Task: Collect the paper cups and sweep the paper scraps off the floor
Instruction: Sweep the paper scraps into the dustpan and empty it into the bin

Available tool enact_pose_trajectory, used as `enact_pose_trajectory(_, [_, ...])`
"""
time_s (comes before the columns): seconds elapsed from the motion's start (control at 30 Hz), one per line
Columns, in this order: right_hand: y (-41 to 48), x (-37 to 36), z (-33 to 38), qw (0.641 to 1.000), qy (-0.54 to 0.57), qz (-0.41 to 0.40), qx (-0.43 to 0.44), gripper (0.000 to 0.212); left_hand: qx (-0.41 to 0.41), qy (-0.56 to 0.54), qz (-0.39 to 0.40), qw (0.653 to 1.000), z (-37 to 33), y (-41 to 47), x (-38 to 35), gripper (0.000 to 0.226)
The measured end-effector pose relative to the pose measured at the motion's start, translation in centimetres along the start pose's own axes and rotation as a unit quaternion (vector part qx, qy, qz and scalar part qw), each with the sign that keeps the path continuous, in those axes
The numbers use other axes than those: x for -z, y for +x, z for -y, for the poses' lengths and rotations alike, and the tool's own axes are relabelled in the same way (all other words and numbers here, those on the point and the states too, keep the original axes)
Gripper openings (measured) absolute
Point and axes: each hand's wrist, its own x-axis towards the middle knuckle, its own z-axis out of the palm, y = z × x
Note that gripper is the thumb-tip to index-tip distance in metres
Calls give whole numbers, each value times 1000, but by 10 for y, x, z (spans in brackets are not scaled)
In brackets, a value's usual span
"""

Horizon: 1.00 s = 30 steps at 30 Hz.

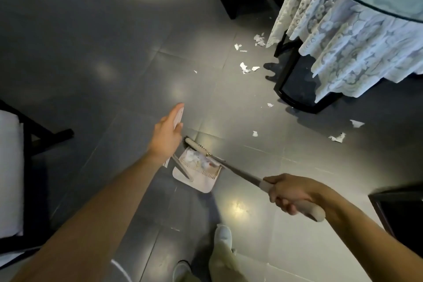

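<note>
Our right hand (290,192), lower right, grips smooth pale broom handle (313,210); left hand (168,135), centre, holds dustpan handle (179,114). Flat beige dustpan (201,182) carries crumpled paper scraps (196,160); more, torn, litter glossy grey tiles (114,30) centre-right, beside lace-draped round table (343,48).

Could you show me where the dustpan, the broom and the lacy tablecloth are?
dustpan (202,182): head view, on the bare flat part of the pan.
broom (240,170): head view, on the grey shaft below the brush head.
tablecloth (343,52): head view, on the hanging lace.
</note>
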Motion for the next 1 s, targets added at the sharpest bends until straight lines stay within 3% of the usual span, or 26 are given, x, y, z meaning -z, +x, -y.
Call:
enact_pose_trajectory(0.13, [-28,0,4,992,127,13,6,49,-4,-19,-7,1000,15,-19,14,48])
enact_pose_trajectory(0.33, [-48,-39,14,989,135,-10,59,38,36,-49,-23,998,40,-77,51,46])
enact_pose_trajectory(0.5, [-32,-91,36,992,41,-69,94,22,42,-40,-41,997,75,-130,94,46])
enact_pose_trajectory(0.7, [15,-138,59,961,-196,-156,119,21,50,-28,-73,996,131,-178,139,46])
enact_pose_trajectory(0.9, [61,-178,76,937,-292,-167,96,18,70,-2,-67,995,185,-177,163,48])
enact_pose_trajectory(1.0, [68,-202,80,936,-314,-130,91,17,63,13,-83,994,203,-164,173,49])
